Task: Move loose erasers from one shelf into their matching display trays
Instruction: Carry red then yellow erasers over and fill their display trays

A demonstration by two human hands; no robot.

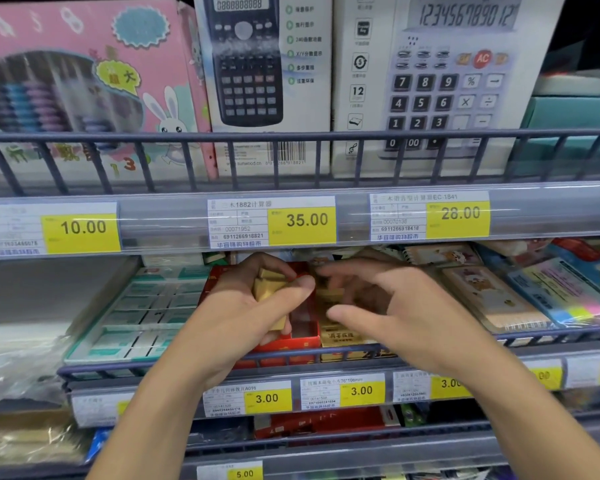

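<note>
1. Erasers (269, 284), a small stack of tan-gold wrapped blocks, sat clutched in my left hand (253, 306), fingers and thumb curled round them, above the red display tray (300, 336) on the middle shelf.
2. My right hand (388, 306) hovered over the gold tray (342, 336) just beside it, fingers loosely spread, holding nothing I could see.
3. Best, I judged, to match wrapper colour to tray, feed blocks one at a time, and lay them flat in rows.
4. Their wrappers looked glossy, edges squared, print too blurred to read.
</note>
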